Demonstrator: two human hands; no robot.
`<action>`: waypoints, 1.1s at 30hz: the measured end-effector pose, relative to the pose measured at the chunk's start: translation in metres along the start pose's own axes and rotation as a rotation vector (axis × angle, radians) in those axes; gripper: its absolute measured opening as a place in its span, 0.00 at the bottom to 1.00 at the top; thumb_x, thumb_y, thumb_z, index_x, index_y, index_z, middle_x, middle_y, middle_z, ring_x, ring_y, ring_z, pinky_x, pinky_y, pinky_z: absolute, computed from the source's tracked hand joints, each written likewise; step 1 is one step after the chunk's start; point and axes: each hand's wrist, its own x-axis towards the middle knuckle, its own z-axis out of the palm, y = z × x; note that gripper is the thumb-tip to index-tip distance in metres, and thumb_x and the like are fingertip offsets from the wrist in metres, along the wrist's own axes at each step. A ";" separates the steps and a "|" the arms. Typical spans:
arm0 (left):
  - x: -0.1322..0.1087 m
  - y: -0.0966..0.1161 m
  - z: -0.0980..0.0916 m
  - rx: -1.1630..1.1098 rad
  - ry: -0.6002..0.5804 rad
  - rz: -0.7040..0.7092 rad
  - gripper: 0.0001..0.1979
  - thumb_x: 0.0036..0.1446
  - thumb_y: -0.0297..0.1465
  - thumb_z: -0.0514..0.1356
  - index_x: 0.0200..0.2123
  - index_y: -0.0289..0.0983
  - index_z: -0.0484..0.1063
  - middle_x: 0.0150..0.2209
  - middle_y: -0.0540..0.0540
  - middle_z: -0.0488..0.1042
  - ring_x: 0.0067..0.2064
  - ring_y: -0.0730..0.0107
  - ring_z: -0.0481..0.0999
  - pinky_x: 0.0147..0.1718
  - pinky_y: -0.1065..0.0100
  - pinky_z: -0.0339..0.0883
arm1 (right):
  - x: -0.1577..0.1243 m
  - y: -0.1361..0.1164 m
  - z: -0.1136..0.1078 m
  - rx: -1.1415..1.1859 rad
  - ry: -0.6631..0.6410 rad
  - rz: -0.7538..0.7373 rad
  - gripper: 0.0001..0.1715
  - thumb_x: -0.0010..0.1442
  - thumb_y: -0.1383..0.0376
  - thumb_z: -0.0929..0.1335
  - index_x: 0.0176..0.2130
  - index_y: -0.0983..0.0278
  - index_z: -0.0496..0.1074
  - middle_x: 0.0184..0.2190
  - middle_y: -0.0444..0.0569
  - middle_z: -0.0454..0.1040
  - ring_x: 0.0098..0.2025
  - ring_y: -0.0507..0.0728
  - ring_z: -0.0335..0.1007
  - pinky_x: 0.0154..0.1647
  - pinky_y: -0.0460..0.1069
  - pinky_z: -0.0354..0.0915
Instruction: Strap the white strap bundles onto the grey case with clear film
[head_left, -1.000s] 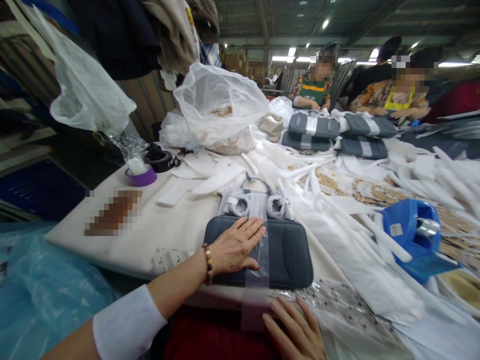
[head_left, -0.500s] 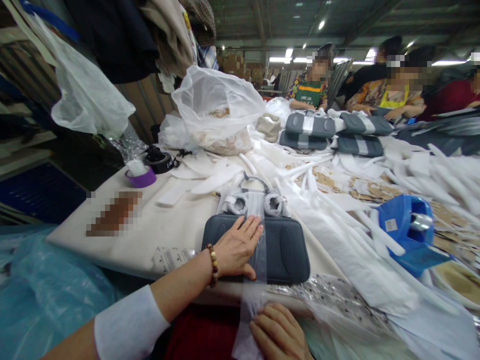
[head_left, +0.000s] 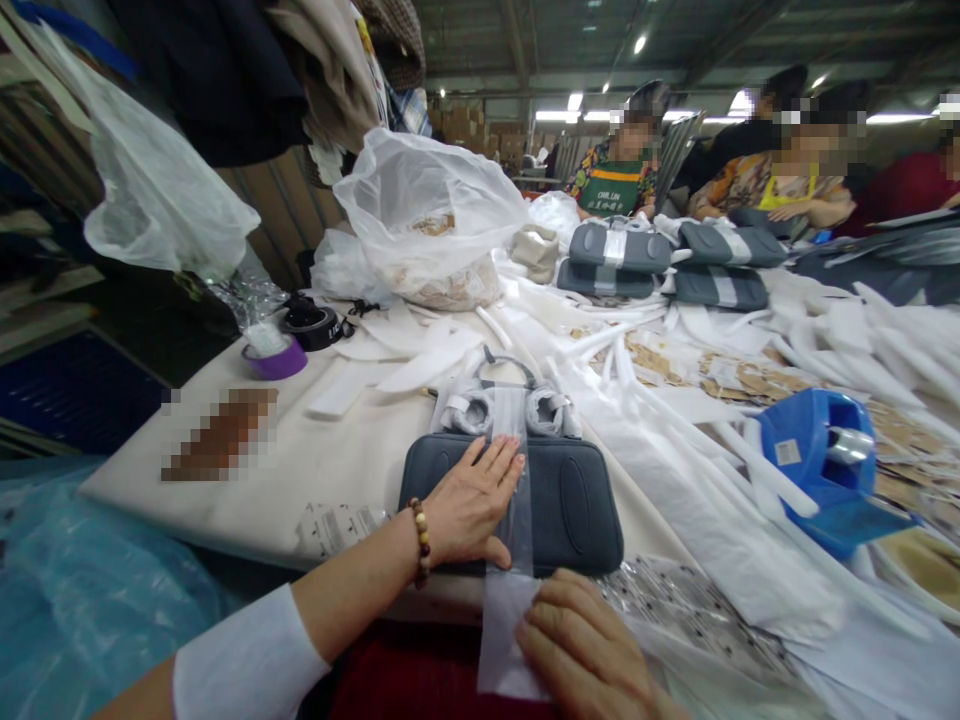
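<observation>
A dark grey padded piece (head_left: pixel 577 505) lies flat at the near edge of the table. My left hand (head_left: pixel 471 503) rests open and flat on its left half, a bead bracelet on the wrist. A translucent white strip (head_left: pixel 512 560) runs across the pad's middle and hangs over the table edge. My right hand (head_left: pixel 581 645), fingers curled, holds the strip's lower end below the pad. Two grey rolled straps (head_left: pixel 510 410) sit just behind the pad.
A blue tape dispenser (head_left: pixel 821 465) sits to the right among white strips (head_left: pixel 742 450). Finished grey pads (head_left: pixel 660 262) are stacked farther back. A plastic bag (head_left: pixel 431 215), a purple tape roll (head_left: pixel 275 358) and a black one stand at the left. Other people work at the far side.
My right hand went from lying open below the table edge to curling around the strip's hanging end and lifting it slightly. The left hand stayed flat on the pad.
</observation>
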 end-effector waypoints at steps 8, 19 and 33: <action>-0.005 -0.013 0.019 -0.110 0.110 0.031 0.42 0.50 0.45 0.57 0.61 0.27 0.48 0.65 0.29 0.45 0.66 0.50 0.43 0.62 0.52 0.38 | 0.029 0.069 0.024 0.020 0.100 0.211 0.15 0.63 0.71 0.60 0.28 0.64 0.69 0.26 0.47 0.71 0.30 0.51 0.64 0.31 0.45 0.62; -0.004 -0.013 0.024 -0.231 0.152 0.023 0.47 0.40 0.26 0.54 0.63 0.27 0.35 0.65 0.31 0.45 0.66 0.54 0.39 0.62 0.51 0.41 | 0.024 0.081 0.055 -0.161 0.097 0.365 0.17 0.63 0.71 0.60 0.24 0.63 0.63 0.27 0.48 0.67 0.29 0.52 0.60 0.29 0.46 0.60; -0.026 -0.002 0.021 -0.154 0.554 0.018 0.19 0.53 0.21 0.50 0.49 0.30 0.64 0.46 0.37 0.72 0.51 0.58 0.70 0.50 0.58 0.67 | 0.024 0.084 0.062 -0.128 0.106 0.415 0.15 0.63 0.71 0.60 0.24 0.63 0.61 0.26 0.48 0.65 0.30 0.54 0.58 0.30 0.48 0.59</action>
